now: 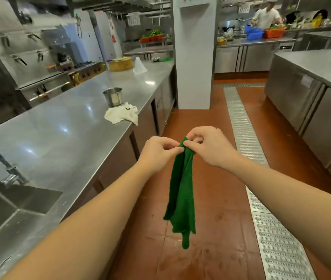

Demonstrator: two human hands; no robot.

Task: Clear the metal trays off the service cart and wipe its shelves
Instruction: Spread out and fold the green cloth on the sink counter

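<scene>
Both hands meet over the red floor (211,122) and pinch the top edge of a green cloth (180,195). The left hand (158,150) nips it between thumb and forefinger, with the other fingers curled in. The right hand (211,146) does the same from the opposite side, its fingertips (189,146) touching the left's, so neither hand is nearer. From the fingers the cloth hangs straight down, long axis vertical, bunched into a narrow strip whose lower corners touch nothing. Both forearms reach forward, wrists turned in toward each other. The service cart and its metal trays are nowhere in view, so which way they lie from the fingers cannot be told. Left of the fingers and beyond them runs a steel counter (59,138), with a white rag (121,116) at its edge and a small pot (113,97) just behind that. The grip suggests the cloth is about to be drawn open for wiping.
</scene>
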